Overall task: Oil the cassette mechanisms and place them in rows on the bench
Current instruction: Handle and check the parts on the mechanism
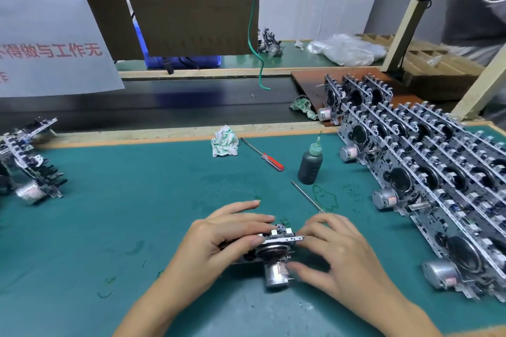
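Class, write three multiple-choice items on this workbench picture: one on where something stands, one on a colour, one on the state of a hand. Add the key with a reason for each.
1. Where does the oil bottle stand?
A. on the green mat, left of the rows of mechanisms
B. on the cardboard box
C. in a hand

2. What colour is the screwdriver handle?
A. blue
B. red
C. yellow

3. What is the left hand doing?
A. hanging idle
B. holding the bottle
C. gripping the cassette mechanism

Key: A, it stands upright on the mat; B, the handle is red; C, its fingers curl over the mechanism.
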{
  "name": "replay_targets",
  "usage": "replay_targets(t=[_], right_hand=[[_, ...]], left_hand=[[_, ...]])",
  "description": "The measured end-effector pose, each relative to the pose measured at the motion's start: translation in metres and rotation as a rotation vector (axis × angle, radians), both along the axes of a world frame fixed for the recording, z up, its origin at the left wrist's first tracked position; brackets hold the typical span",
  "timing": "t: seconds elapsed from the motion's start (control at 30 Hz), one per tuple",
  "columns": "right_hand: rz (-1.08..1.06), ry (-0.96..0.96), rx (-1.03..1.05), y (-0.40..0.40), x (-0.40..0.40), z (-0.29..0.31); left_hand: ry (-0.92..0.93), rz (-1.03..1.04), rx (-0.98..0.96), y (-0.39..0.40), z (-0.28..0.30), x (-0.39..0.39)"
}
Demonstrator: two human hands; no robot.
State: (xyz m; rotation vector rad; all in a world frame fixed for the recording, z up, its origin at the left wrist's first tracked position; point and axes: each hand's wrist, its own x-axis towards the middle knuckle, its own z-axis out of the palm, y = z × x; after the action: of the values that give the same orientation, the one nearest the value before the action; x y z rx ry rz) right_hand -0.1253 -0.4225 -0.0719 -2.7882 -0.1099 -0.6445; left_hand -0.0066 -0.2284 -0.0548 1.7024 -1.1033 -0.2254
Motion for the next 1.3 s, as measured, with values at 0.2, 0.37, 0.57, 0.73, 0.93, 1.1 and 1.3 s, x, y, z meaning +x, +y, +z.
replay_targets(t=[0.2,0.37,0.57,0.73,0.93,1.1,1.3], right_hand=[[-0.015,0.112,0.598,0.015,0.015,0.017],[0.057,0.153,0.755,0.019,0.023,0.016],[0.06,0.155,0.739,0.019,0.023,0.018],[-0.095,0.075,0.388,0.019,0.007,0.006],[-0.112,-0.084,-0.005,0.011,-0.002,-0.005],[-0.097,-0.038,-0.051,0.011,-0.001,0.003],[-0.045,-0.097,-0.095,0.009,0.014,0.042]], left_hand=[[-0.009,0.002,0.012,0.0,0.001,-0.001],[-0.055,0.026,0.023,0.0,0.002,0.001],[-0.063,0.007,0.028,-0.003,0.002,0.002],[-0.08,0.023,0.024,-0.003,0.0,0.002],[-0.079,0.015,0.024,-0.004,0.001,0.003],[-0.088,0.009,0.04,-0.004,0.004,0.002],[-0.181,0.026,0.115,0.005,0.014,0.006]])
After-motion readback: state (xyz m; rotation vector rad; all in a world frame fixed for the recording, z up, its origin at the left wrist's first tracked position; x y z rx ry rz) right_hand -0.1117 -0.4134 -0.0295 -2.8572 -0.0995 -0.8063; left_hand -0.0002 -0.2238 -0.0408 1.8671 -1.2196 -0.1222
